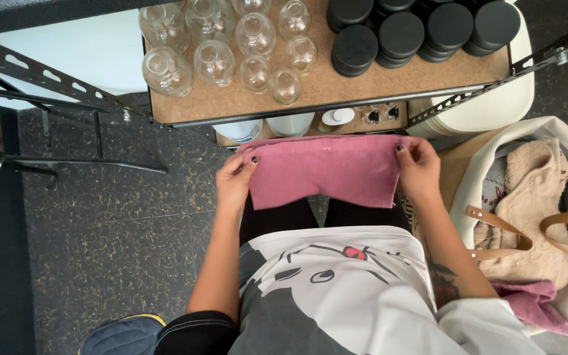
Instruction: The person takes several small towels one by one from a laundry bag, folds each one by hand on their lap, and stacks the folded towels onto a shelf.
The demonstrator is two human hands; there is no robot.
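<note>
A pink cloth [327, 169] is stretched flat in front of my body, just below the edge of a cart shelf. My left hand [235, 181] pinches its left edge and my right hand [419, 167] pinches its right edge, thumbs on top. The cloth hangs over my dark trousers, above my white and grey printed shirt.
The cork-topped cart shelf [336, 89] carries several clear glass jars [231, 52] and several black round lids [415, 29]. A white tote bag [527, 217] with tan straps at my right holds beige and pink cloths. Black metal braces [54, 85] stand at left over a dark speckled floor.
</note>
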